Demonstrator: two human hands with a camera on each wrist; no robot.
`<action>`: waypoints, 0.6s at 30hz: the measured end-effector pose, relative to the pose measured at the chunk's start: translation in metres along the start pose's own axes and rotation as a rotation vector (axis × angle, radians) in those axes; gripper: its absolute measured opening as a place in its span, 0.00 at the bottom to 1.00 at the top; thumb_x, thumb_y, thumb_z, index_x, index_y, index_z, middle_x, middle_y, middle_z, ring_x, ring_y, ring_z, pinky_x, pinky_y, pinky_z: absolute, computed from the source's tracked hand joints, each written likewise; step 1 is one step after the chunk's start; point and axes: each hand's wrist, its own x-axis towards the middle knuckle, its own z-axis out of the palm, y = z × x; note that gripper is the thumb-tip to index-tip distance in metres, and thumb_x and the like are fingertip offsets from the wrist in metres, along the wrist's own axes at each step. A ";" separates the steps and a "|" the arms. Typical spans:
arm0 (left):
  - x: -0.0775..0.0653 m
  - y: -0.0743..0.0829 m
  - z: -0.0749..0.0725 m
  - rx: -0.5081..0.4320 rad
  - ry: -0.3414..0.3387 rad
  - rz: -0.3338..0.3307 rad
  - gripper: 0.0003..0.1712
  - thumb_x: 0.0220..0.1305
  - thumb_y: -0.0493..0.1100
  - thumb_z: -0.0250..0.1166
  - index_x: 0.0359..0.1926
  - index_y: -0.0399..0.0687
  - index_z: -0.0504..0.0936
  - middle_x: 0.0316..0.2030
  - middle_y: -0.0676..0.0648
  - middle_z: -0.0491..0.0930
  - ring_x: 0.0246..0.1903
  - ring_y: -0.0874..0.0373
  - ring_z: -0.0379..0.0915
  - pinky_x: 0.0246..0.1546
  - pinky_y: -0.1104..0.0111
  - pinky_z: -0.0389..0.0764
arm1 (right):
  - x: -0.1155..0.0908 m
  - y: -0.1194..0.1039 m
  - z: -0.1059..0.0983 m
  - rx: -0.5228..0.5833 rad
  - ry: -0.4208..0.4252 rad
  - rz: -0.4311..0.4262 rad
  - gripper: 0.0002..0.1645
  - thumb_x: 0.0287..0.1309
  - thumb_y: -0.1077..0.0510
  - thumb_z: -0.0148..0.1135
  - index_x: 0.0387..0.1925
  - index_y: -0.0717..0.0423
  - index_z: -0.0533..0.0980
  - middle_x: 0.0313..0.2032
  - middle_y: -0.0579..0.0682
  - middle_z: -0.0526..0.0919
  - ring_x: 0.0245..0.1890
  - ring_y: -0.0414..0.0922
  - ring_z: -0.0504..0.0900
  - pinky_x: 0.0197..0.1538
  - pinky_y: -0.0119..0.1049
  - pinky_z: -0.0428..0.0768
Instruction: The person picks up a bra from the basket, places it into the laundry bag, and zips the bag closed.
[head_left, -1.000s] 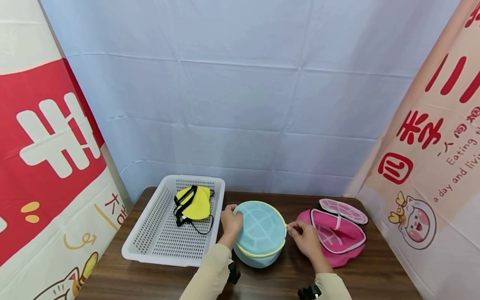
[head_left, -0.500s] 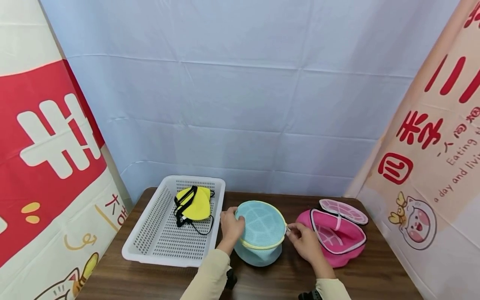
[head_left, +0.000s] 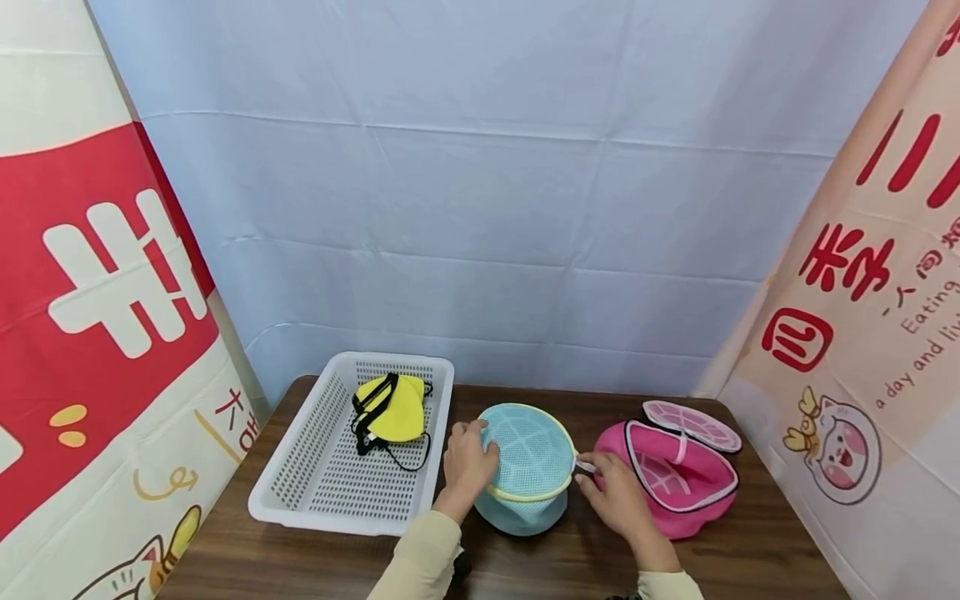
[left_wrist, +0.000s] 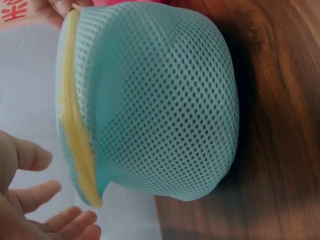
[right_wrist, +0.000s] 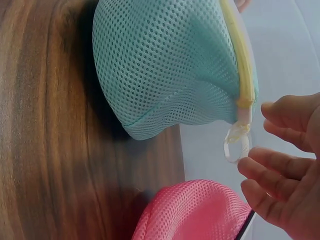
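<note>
A round light-blue mesh laundry bag (head_left: 527, 454) with a yellow zip stands upright on the table. Its lid lies over the top and its side wall sags inward. At the bag's left rim is my left hand (head_left: 467, 461); the left wrist view shows its thumb and fingers (left_wrist: 35, 196) spread, apart from the zip. My right hand (head_left: 617, 496) is at the right rim, beside a white ring tab (right_wrist: 236, 143) hanging from the zip's end. In the right wrist view a fingertip appears to touch the ring, while the thumb (right_wrist: 285, 111) stands away from it.
A white perforated basket (head_left: 277, 492) stands on the left, holding a yellow item (head_left: 401, 412) with black straps. To the right lies a pink mesh bag (head_left: 686, 521), unzipped with its lid folded back. Brown table (head_left: 555, 567) shows in front; fabric backdrops surround it.
The bag's lid has tilted and its side has caved in under the rim. My right-hand fingers have loosened around the zip tab, and the left-hand fingers have shifted slightly at the rim.
</note>
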 end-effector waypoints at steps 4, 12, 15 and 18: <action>-0.001 -0.001 -0.005 0.052 -0.024 0.040 0.18 0.58 0.41 0.64 0.50 0.42 0.79 0.40 0.40 0.72 0.36 0.48 0.71 0.33 0.56 0.73 | 0.000 -0.002 -0.002 -0.005 -0.014 0.018 0.15 0.46 0.66 0.69 0.39 0.63 0.80 0.33 0.55 0.79 0.34 0.52 0.78 0.36 0.46 0.73; -0.004 0.002 -0.027 0.213 -0.085 0.150 0.19 0.56 0.43 0.66 0.49 0.42 0.80 0.40 0.39 0.73 0.34 0.46 0.72 0.27 0.55 0.73 | -0.006 -0.002 -0.013 -0.090 -0.021 0.011 0.14 0.46 0.63 0.69 0.37 0.63 0.80 0.35 0.54 0.81 0.36 0.54 0.79 0.37 0.50 0.75; -0.002 0.000 -0.037 0.258 -0.083 0.180 0.20 0.55 0.44 0.67 0.49 0.41 0.79 0.38 0.39 0.74 0.33 0.45 0.73 0.27 0.54 0.73 | -0.006 0.000 -0.018 -0.112 -0.034 0.017 0.14 0.46 0.63 0.69 0.38 0.64 0.79 0.35 0.56 0.81 0.37 0.55 0.79 0.38 0.51 0.75; 0.002 -0.005 -0.045 0.276 -0.077 0.199 0.20 0.54 0.43 0.68 0.47 0.40 0.80 0.36 0.39 0.74 0.33 0.45 0.73 0.27 0.51 0.73 | -0.005 0.001 -0.024 -0.143 -0.058 0.026 0.15 0.46 0.63 0.70 0.38 0.65 0.79 0.37 0.57 0.81 0.38 0.56 0.79 0.40 0.53 0.74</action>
